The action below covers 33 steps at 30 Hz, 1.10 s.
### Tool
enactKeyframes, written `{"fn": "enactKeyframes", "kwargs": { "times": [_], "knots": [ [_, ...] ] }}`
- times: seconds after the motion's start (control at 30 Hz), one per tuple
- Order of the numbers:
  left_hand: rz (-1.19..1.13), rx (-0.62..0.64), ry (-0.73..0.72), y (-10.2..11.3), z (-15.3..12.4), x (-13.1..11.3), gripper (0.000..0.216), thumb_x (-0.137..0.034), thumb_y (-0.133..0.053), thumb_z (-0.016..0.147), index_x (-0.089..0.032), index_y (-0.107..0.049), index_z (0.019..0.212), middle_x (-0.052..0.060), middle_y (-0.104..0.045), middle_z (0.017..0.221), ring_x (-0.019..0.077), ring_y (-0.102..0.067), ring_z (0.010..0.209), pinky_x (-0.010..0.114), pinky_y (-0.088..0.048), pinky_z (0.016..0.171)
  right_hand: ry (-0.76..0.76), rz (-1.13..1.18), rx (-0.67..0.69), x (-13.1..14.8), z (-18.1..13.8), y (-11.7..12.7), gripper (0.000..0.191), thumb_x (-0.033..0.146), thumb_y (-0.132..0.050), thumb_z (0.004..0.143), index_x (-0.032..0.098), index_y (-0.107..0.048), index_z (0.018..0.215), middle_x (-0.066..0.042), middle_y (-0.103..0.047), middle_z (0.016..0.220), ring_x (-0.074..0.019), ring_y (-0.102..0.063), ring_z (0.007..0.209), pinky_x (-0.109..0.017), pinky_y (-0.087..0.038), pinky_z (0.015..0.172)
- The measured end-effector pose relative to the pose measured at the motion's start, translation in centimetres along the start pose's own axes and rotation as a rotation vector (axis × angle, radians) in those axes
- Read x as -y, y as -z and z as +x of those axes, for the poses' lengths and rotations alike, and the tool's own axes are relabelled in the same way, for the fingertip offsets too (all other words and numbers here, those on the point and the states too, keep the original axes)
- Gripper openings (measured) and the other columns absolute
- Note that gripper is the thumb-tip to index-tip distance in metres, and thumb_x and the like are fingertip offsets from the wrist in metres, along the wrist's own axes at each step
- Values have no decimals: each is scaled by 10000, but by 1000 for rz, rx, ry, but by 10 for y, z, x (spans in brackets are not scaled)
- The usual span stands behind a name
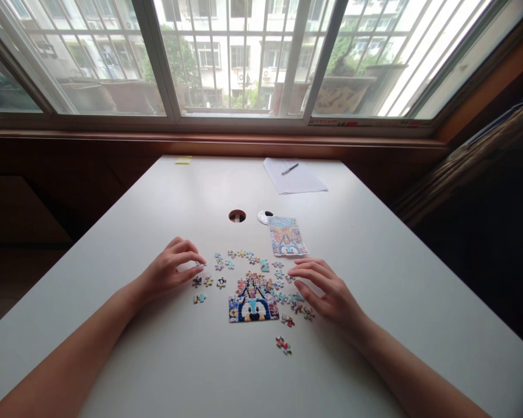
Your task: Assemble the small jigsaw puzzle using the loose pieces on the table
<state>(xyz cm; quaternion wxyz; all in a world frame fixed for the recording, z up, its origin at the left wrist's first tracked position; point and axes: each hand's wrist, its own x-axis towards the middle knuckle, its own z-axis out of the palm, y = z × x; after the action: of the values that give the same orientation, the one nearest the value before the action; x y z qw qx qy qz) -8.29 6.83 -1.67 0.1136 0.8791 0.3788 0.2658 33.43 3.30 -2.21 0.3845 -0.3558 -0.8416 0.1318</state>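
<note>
Low on the white table, a partly joined jigsaw puzzle [253, 307] shows a blue dog's face, with a ragged upper edge. My left hand [174, 264] is to its left, thumb and forefinger closed about a small light-blue puzzle piece [201, 264]. On the other side, my right hand [325, 284] has its fingers apart, the fingertips over or touching a loose piece [290, 278]; whether they press on it I cannot tell. Several loose puzzle pieces [221, 283] lie in an arc around the joined part. A picture sheet [287, 237] with the dog design lies beyond my right hand.
Two round cable holes, one open [237, 216] and one with a white cover [265, 217], are in the table [165, 360]. Farther back lie white papers [296, 181] with a pen [290, 169] on them, and a yellow slip [183, 160]. A barred window stands behind the table.
</note>
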Motion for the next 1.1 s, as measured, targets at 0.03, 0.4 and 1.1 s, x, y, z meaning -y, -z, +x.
{"fn": "enactKeyframes", "kwargs": {
  "times": [0.03,0.4,1.1],
  "knots": [
    [14,27,-16,-1,2,-7,128,-323,-659,959,-273,-741,1043,59,-648,983,218,-534,957,366,-500,867,-3,0,1,0,0,0,226,175,-601,968,267,-684,1157,-82,-709,1086,-283,-621,1139,-505,-550,980],
    [101,138,-34,-18,7,-40,212,-362,-706,924,-299,-724,1126,69,-634,1096,259,-480,1024,401,-489,886,-2,9,5,-1,-1,-1,228,162,-609,959,258,-684,1152,-77,-705,1091,-274,-621,1137,-489,-535,1000],
    [129,97,-30,-29,14,-56,128,-302,-652,962,-253,-711,1065,57,-640,1053,239,-496,1022,372,-489,890,9,36,12,0,0,-1,231,142,-606,963,247,-670,1159,-84,-694,1072,-273,-592,1154,-479,-530,987]
  ]
}}
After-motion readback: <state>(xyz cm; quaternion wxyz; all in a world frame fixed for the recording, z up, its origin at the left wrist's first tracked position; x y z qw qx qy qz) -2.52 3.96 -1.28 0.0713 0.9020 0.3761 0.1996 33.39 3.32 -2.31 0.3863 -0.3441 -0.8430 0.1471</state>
